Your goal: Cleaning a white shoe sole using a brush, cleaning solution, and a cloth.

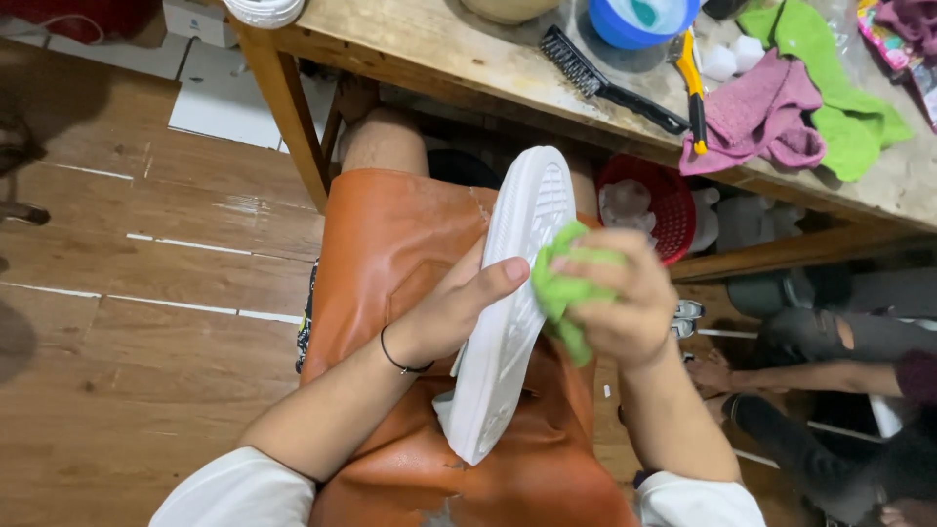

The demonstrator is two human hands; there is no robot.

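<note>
White rubber filled the middle of my view: the flat, ridged sole of a white canvas shoe (pixel 514 303), turned sole-up and tilted, heel end resting low on the orange leather apron (pixel 390 254) across my lap, toe end pointing toward the table. My left hand (pixel 444 312) gripped the shoe from the side, fingers wrapped behind it and the thumb lying across the sole edge. My right hand (pixel 620 303) was closed in a loose fist around a bunched bright green cloth (pixel 561 293), which pressed against the right edge of the sole near its middle. I judged that the wiping would go best with the left hand holding firm so the shoe did not rock, and the cloth moved in short strokes along the grooves, folding to a fresh patch as it soiled. On the worn wooden table (pixel 459 59) beyond lay a black bristle brush (pixel 605 83), a yellow-handled tool (pixel 695 93), a blue round tub (pixel 639 20), and pink and green rags (pixel 781 107). A red plastic basket (pixel 669 200) sat under the table. Another person's legs (pixel 839 371) showed at the right edge, apart from my hands.
</note>
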